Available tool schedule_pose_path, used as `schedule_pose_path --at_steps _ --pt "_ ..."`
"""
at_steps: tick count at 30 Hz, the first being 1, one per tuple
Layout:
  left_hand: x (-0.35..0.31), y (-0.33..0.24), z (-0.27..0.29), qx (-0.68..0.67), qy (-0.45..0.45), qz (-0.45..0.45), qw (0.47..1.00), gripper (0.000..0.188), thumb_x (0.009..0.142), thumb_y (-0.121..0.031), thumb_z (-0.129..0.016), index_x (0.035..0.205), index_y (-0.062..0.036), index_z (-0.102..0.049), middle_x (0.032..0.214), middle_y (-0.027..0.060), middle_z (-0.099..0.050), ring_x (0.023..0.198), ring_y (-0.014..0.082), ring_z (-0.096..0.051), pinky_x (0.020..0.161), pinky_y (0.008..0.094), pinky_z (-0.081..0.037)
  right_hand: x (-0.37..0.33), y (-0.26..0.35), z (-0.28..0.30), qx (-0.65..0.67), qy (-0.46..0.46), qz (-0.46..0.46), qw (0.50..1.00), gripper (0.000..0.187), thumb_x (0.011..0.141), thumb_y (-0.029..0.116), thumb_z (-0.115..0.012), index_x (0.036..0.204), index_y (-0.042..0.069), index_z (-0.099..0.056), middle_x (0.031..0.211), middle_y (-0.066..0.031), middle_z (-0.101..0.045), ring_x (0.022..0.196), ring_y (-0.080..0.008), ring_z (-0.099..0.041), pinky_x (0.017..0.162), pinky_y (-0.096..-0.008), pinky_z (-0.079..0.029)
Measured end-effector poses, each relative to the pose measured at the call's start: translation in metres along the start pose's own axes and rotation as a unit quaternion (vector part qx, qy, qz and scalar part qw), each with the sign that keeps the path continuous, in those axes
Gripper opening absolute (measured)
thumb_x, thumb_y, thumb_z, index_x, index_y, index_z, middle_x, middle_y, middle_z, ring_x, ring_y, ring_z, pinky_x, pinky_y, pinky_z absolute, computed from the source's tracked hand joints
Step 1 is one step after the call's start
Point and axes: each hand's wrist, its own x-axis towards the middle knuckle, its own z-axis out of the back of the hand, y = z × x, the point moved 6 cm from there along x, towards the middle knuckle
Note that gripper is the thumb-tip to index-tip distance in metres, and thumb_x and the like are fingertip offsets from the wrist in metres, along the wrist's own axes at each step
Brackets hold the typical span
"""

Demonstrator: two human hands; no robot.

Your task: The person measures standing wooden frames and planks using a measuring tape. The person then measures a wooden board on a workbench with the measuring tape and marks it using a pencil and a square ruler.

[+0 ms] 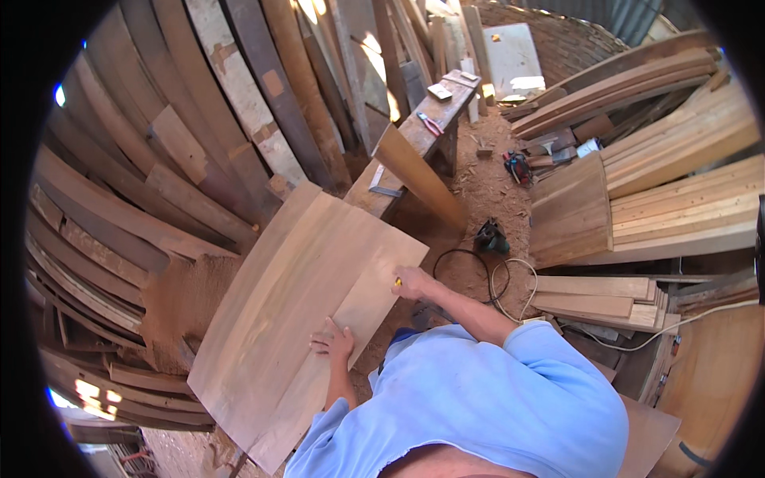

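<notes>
A wide, pale wooden panel point(295, 303) of joined boards lies in front of me, slanting from lower left to upper right. My left hand point(333, 341) rests flat on its near part, fingers spread. At the panel's right edge, my right hand point(413, 283) is closed round a small yellow object point(398, 281). Only a bit of that object shows, so its kind is unclear. Beyond the panel's far corner, a metal try square point(386, 191) lies on a narrow wooden workbench point(414, 131). A brown board point(421, 179) leans against this bench.
Red-handled pliers point(430, 123) lie on the bench. A green power tool point(491, 237) with looped cables and a red-and-black tool point(518, 169) sit on the shavings-covered floor. Tall planks point(239, 88) lean at the left and back. Stacked timber point(677, 207) fills the right side.
</notes>
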Motion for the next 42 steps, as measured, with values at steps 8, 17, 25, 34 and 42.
schedule_pose_path --at_steps 8,17,25,34,42 --pt "0.026 -0.009 0.005 0.011 -0.013 0.043 0.999 0.091 0.094 -0.065 -0.046 0.164 -0.0290 0.000 0.161 0.0350 0.023 0.144 0.0612 0.025 0.109 0.0785 0.009 0.059 0.043 0.001 -0.089 -0.011 -0.059 0.994 0.059 0.087 0.036 -0.068 0.134 0.003 -0.053 0.136 -0.0245 -0.053 0.128 -0.0447 -0.051 0.103 -0.0535 -0.048" --pt "0.028 0.002 0.006 0.046 -0.018 0.063 0.997 0.092 0.093 -0.068 -0.047 0.164 -0.0308 -0.002 0.165 0.0295 0.018 0.147 0.0582 0.019 0.112 0.0766 0.005 0.071 0.050 -0.051 -0.160 0.033 0.014 0.986 0.057 0.086 0.032 -0.072 0.133 0.007 -0.055 0.137 -0.0208 -0.051 0.127 -0.0414 -0.050 0.102 -0.0501 -0.049" --pt "0.039 0.014 -0.008 0.093 -0.047 0.126 0.987 0.083 0.098 -0.064 -0.041 0.164 -0.0325 0.000 0.167 0.0272 0.013 0.151 0.0561 0.008 0.116 0.0717 -0.005 0.069 0.023 -0.015 0.034 0.071 0.065 0.995 0.056 0.086 0.029 -0.071 0.133 0.004 -0.055 0.136 -0.0247 -0.051 0.125 -0.0449 -0.051 0.107 -0.0501 -0.045" --pt "0.095 -0.086 -0.011 0.004 -0.064 0.307 0.949 0.089 0.102 -0.059 -0.035 0.162 -0.0149 0.012 0.163 0.0348 0.014 0.150 0.0580 0.005 0.117 0.0708 -0.008 0.130 -0.094 0.172 0.112 -0.221 0.133 0.960 0.054 0.084 0.021 -0.071 0.130 0.000 -0.053 0.123 -0.0231 -0.058 0.115 -0.0423 -0.055 0.101 -0.0492 -0.044" --pt "0.142 -0.145 0.013 0.058 -0.242 0.302 0.920 0.078 0.100 -0.054 -0.038 0.163 -0.0140 -0.014 0.166 0.0301 -0.012 0.150 0.0535 -0.013 0.115 0.0715 -0.015 0.300 -0.114 0.329 0.084 -0.309 0.232 0.919 0.073 0.088 0.034 -0.073 0.145 0.000 -0.043 0.134 -0.0246 -0.055 0.126 -0.0419 -0.051 0.107 -0.0491 -0.038"
